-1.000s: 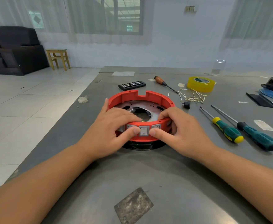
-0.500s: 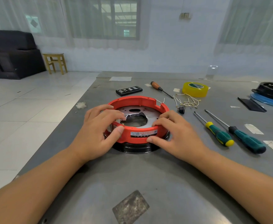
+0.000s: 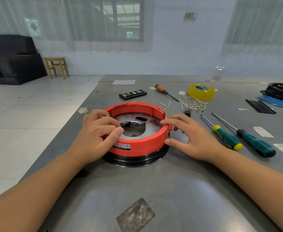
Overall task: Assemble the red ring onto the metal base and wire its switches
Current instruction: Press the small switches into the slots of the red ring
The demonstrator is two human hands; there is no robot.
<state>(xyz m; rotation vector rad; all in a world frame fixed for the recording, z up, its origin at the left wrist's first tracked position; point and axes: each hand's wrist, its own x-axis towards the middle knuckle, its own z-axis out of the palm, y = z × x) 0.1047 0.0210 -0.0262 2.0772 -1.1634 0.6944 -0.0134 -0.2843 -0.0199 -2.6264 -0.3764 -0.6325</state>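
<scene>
1. Both hands sit on the red ring (image 3: pixel 138 141): the left hand (image 3: pixel 93 138) curls over the rim at about 9 o'clock, thumb and fingers closed on the wall; the right hand (image 3: pixel 190 139) has its fingers nearly straight, fingertip on the rim top at 3 o'clock and thumb pressed to the outer wall, gripping nothing.
2. The ring lies on the metal base (image 3: pixel 134 126), which rests on a black disc (image 3: pixel 135 159) at mid-bench (image 3: pixel 170 190). The label faces 6 o'clock; no switches show on this side.
3. The step looks like turning the ring to line it up on the base. To do it well, keep downward pressure light and even on both sides so the ring turns flat and does not tilt or ride up.
4. Stop once the notches and screw holes match the base, then check the rim sits flush all round.
5. The screwdrivers (image 3: pixel 237 138) lie at 3 o'clock and the wire pieces (image 3: pixel 192 104) at 1 o'clock, well apart from the ring, ready for fastening and wiring.
</scene>
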